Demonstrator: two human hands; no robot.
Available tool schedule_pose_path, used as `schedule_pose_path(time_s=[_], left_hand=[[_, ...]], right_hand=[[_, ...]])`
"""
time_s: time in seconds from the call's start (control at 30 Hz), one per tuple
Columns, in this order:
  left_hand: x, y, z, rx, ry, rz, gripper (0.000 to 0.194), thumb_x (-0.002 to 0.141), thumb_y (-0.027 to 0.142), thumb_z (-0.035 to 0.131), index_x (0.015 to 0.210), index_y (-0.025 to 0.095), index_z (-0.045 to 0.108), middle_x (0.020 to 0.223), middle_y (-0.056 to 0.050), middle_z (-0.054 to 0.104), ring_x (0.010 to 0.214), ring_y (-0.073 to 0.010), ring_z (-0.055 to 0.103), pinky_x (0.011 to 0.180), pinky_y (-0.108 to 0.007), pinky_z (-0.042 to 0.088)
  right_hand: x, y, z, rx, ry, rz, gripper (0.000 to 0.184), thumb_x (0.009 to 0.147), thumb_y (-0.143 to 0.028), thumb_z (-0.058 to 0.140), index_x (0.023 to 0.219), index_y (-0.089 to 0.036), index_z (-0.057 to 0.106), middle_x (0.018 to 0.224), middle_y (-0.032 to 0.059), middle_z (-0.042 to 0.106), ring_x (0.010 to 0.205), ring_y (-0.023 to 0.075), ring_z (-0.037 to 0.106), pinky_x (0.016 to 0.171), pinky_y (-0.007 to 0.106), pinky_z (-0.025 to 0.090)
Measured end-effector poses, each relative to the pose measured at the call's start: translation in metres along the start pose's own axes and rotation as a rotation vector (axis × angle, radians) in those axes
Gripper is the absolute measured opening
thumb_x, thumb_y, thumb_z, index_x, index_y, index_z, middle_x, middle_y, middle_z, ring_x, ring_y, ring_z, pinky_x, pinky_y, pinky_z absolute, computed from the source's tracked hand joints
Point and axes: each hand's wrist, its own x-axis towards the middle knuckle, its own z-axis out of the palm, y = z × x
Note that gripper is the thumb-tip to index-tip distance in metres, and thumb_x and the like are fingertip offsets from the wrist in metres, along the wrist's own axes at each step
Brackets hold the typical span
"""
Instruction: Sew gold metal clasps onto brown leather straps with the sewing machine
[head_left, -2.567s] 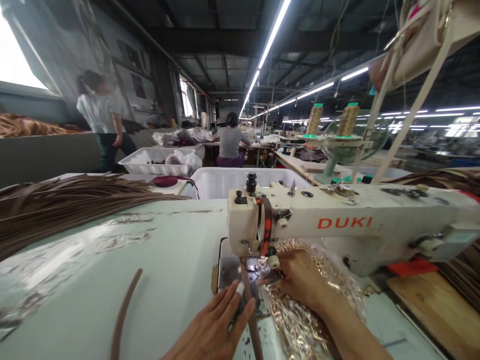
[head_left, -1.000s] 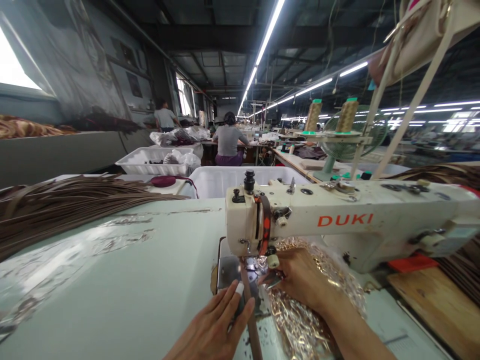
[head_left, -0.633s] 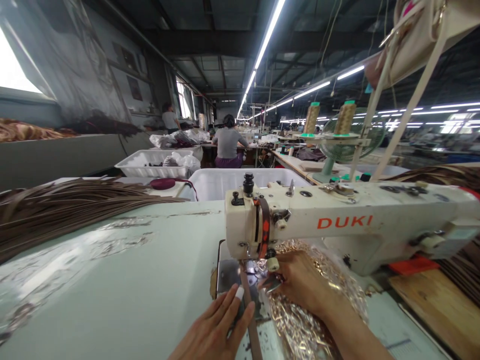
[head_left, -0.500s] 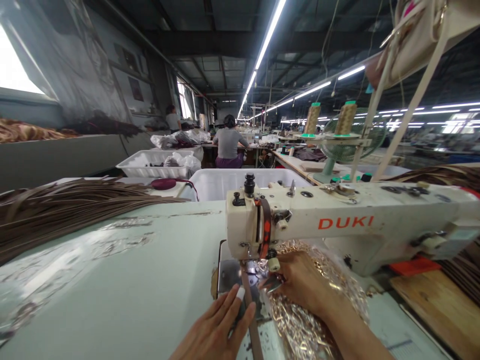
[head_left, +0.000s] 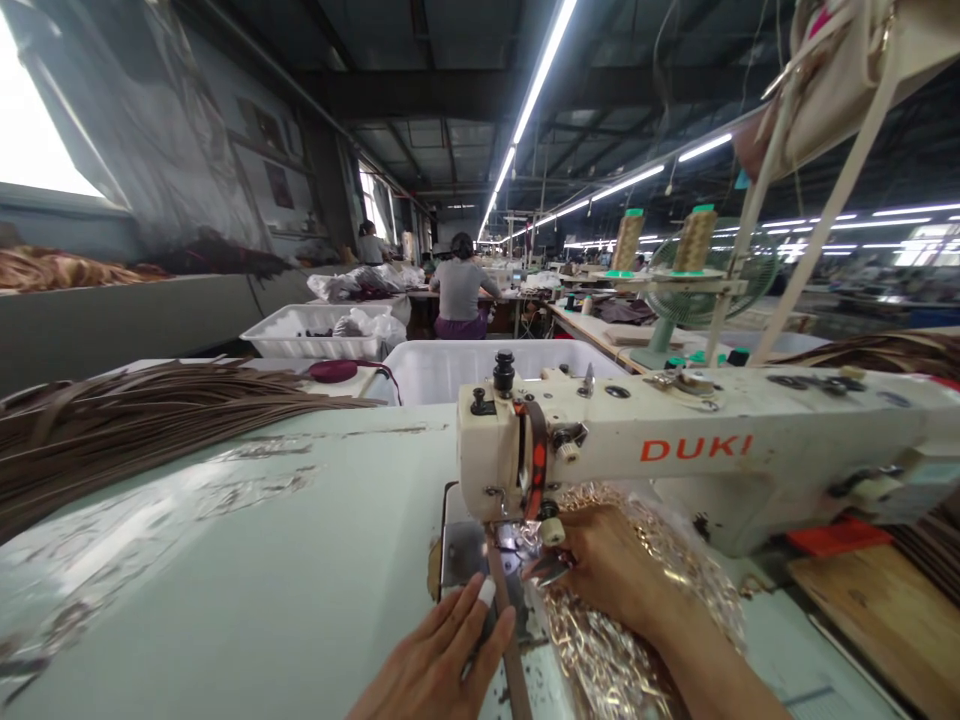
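Observation:
A narrow brown strap runs under the needle area of a white sewing machine. My left hand lies flat at the strap's left side, fingers stretched forward and the thumb against the strap. One fingertip wears a white wrap. Just right of the presser foot, my right hand is closed around scissors, whose metal blades stick out toward the strap. Its curled fingers are partly hidden behind the machine head. Beneath my right wrist lies a clear bag of gold-coloured metal hardware.
A bundle of brown straps lies on the left of the pale table. Behind the machine stands a white bin. Thread cones and a green fan are at right. A wooden board lies at lower right. A co-worker sits ahead.
The whole view has shifted slightly. Both hands keep nearly the same places by the strap and the needle area.

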Motion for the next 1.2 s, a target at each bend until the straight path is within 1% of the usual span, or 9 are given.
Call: schedule_pose_path(time_s=[0.13, 0.37, 0.47, 0.63, 0.73, 0.87, 1.0, 1.1, 1.2], left_hand=[[0.001, 0.002, -0.005, -0.05, -0.052, -0.036, 0.068, 0.085, 0.01, 0.037, 0.146, 0.014, 0.008, 0.14, -0.017, 0.04, 0.134, -0.0329, 0.025, 0.101, -0.047, 0.039], [0.002, 0.004, -0.01, -0.16, -0.133, -0.065, 0.071, 0.084, 0.012, 0.041, 0.147, 0.017, 0.007, 0.145, -0.016, 0.031, 0.135, -0.0334, 0.019, 0.105, -0.049, 0.034], [0.002, 0.003, -0.012, -0.185, -0.14, -0.053, 0.07, 0.086, 0.015, 0.041, 0.147, 0.018, 0.006, 0.145, -0.016, 0.031, 0.134, -0.0335, 0.021, 0.104, -0.05, 0.035], [0.002, 0.001, -0.009, -0.17, -0.139, -0.021, 0.071, 0.087, 0.025, 0.042, 0.147, 0.016, 0.003, 0.142, -0.02, 0.034, 0.132, -0.0359, 0.024, 0.101, -0.051, 0.039], [0.001, 0.002, -0.006, -0.152, -0.141, -0.02, 0.071, 0.085, 0.019, 0.042, 0.147, 0.015, 0.007, 0.141, -0.02, 0.037, 0.132, -0.0363, 0.024, 0.1, -0.052, 0.039], [0.002, 0.003, -0.008, -0.178, -0.138, -0.046, 0.069, 0.083, 0.014, 0.043, 0.146, 0.015, 0.014, 0.142, -0.019, 0.036, 0.133, -0.0349, 0.023, 0.103, -0.051, 0.036], [0.009, 0.001, -0.026, -0.225, -0.18, -0.076, 0.065, 0.084, 0.015, 0.045, 0.144, 0.014, 0.021, 0.142, -0.018, 0.036, 0.133, -0.0343, 0.026, 0.105, -0.051, 0.033], [0.015, 0.002, -0.053, -0.268, -0.212, -0.083, 0.059, 0.086, 0.02, 0.047, 0.141, 0.012, 0.029, 0.139, -0.018, 0.04, 0.131, -0.0333, 0.032, 0.105, -0.048, 0.034], [0.019, 0.007, -0.084, -0.303, -0.167, -0.133, 0.059, 0.087, 0.031, 0.053, 0.139, 0.012, 0.034, 0.138, -0.017, 0.042, 0.129, -0.0309, 0.037, 0.107, -0.045, 0.034]], right_hand=[[0.001, 0.0, -0.003, -0.018, -0.023, -0.01, 0.023, 0.087, -0.037, 0.058, 0.072, -0.021, 0.067, 0.071, 0.0, 0.066, 0.068, 0.0149, 0.061, 0.06, 0.024, 0.033], [0.001, 0.001, -0.002, -0.008, -0.017, -0.014, 0.023, 0.087, -0.033, 0.058, 0.069, -0.02, 0.065, 0.071, -0.0006, 0.066, 0.067, 0.0136, 0.061, 0.06, 0.023, 0.033], [0.0, 0.002, -0.002, -0.012, -0.013, -0.007, 0.022, 0.085, -0.032, 0.06, 0.068, -0.02, 0.064, 0.07, -0.0004, 0.066, 0.068, 0.014, 0.061, 0.061, 0.023, 0.033], [0.001, 0.001, -0.001, 0.0, -0.003, -0.007, 0.019, 0.083, -0.031, 0.064, 0.067, -0.021, 0.063, 0.069, -0.0026, 0.065, 0.067, 0.0134, 0.061, 0.059, 0.023, 0.032], [0.001, 0.002, 0.0, -0.012, 0.013, -0.009, 0.021, 0.084, -0.033, 0.062, 0.067, -0.021, 0.062, 0.067, -0.0032, 0.063, 0.065, 0.0127, 0.06, 0.058, 0.024, 0.03], [0.0, 0.005, 0.003, -0.018, 0.022, -0.021, 0.02, 0.084, -0.034, 0.062, 0.068, -0.022, 0.063, 0.066, -0.0033, 0.062, 0.063, 0.0131, 0.058, 0.057, 0.025, 0.029], [-0.001, 0.007, 0.006, -0.013, 0.028, -0.014, 0.018, 0.084, -0.032, 0.062, 0.069, -0.022, 0.064, 0.067, -0.0029, 0.062, 0.064, 0.0136, 0.058, 0.058, 0.025, 0.029], [0.0, 0.007, 0.007, -0.016, 0.021, -0.012, 0.019, 0.085, -0.033, 0.061, 0.07, -0.023, 0.065, 0.066, -0.0027, 0.062, 0.063, 0.0138, 0.058, 0.058, 0.025, 0.029], [0.0, 0.006, 0.006, -0.01, 0.015, -0.009, 0.02, 0.085, -0.034, 0.061, 0.069, -0.022, 0.065, 0.067, -0.0025, 0.063, 0.063, 0.0136, 0.058, 0.057, 0.025, 0.029]])
